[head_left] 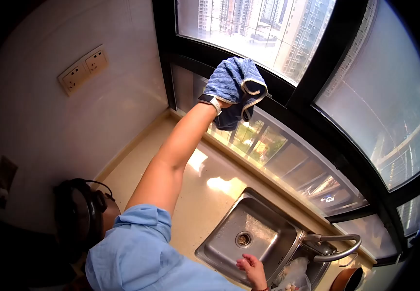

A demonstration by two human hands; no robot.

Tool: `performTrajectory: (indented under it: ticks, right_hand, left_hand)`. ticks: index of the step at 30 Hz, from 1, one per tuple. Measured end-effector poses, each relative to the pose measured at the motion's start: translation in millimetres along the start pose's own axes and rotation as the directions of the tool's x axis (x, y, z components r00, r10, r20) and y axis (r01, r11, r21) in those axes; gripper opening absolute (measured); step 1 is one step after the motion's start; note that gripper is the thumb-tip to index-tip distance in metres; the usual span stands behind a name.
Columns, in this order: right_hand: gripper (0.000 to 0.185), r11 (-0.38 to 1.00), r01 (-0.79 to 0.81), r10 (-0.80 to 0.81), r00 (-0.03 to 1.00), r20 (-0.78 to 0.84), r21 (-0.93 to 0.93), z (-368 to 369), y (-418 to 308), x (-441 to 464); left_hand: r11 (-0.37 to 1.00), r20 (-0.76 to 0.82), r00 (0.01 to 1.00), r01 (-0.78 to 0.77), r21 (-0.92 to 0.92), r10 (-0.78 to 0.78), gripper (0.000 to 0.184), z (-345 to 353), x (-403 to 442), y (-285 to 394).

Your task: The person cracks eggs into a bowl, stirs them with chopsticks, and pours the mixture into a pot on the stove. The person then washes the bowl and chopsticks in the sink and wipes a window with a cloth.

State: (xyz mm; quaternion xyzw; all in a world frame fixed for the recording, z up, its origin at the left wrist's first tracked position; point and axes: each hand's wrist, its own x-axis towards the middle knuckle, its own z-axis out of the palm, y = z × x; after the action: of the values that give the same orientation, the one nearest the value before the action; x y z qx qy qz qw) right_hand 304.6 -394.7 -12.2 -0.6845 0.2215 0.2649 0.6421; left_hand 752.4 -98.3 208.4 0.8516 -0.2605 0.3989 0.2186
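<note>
My left arm reaches out in a rolled light-blue sleeve, a watch with a pale strap on its wrist. My left hand [225,104] is mostly hidden beneath a blue towel [229,80] with a pale edge, which it holds against the black window frame [280,89]. Part of the towel hangs down in front of the lower pane. Low in the view, my right hand [252,269] hovers over the near side of the steel sink [227,237]. Its fingers are loosely bent and apart, with nothing in them, and a red band circles the wrist.
A curved faucet [348,237] stands right of the sink. Beside it lie a clear plastic bag [295,274] and a brown pot [347,280]. A dark cooker [81,208] sits on the left of the counter [171,194]. Wall sockets [83,70] are at upper left.
</note>
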Motion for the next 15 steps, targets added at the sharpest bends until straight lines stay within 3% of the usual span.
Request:
performTrajectory:
  ticks: [1,3,5,7,9,11,15]
  right_hand:
    - [0.039,1.0,-0.003,0.004,1.0,0.025,-0.023,5,-6,1]
    - [0.039,0.999,-0.004,0.007,0.999,0.049,-0.05,16,-6,10]
    - [0.041,0.999,0.03,-0.029,0.996,0.082,-0.013,24,9,24]
    - [0.04,1.0,0.011,-0.01,0.995,0.095,-0.008,37,3,32]
    - [0.039,0.998,0.022,-0.015,0.993,0.116,-0.057,49,-7,35]
    - [0.039,0.998,0.025,-0.018,0.995,0.102,-0.066,58,-17,36]
    - [0.039,0.994,0.009,0.002,0.995,0.1,-0.107,69,-30,42]
  left_hand:
    - [0.996,0.055,0.995,0.081,-0.033,-0.079,0.037,-9,-1,-13]
    - [0.97,0.06,0.988,0.13,0.207,-0.145,0.04,-21,-4,-47]
    - [0.963,0.022,0.994,0.097,0.25,-0.106,0.042,-30,-5,-84]
    - [0.954,-0.048,0.959,0.283,0.1,-0.279,0.043,-43,-8,-113]
    - [0.959,-0.049,0.962,0.272,0.08,-0.269,0.044,-52,-6,-144]
    - [0.952,-0.177,0.961,0.246,0.184,-0.214,0.035,-48,-7,-163]
    - [0.924,-0.176,0.935,0.337,0.182,-0.307,0.038,-44,-5,-211]
